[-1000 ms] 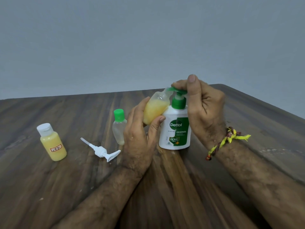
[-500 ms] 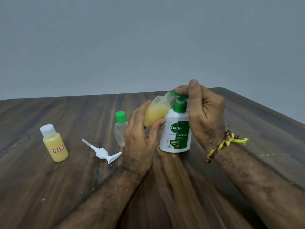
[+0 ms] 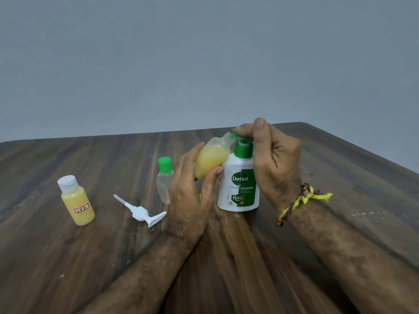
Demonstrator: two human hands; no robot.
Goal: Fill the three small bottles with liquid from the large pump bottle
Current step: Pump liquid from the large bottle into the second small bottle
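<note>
The left hand (image 3: pixel 190 196) grips the small bottle (image 3: pixel 212 158) tilted, mouth under the spout of the pump bottle (image 3: pixel 239 189) on the worktop (image 3: pixel 68 257). The right hand (image 3: pixel 275 159) steadies it, fingers curled over the pump head (image 3: pixel 243 138) for dispensing.

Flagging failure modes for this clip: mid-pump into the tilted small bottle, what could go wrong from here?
1. The held bottle is tilted with its narrow neck at the pump spout; a slip could put liquid on the table.
2. It looks over half full; more pumps may overflow.
3. The right hand presses down on the Dettol bottle, which nothing else visibly steadies; it could tip.
</note>
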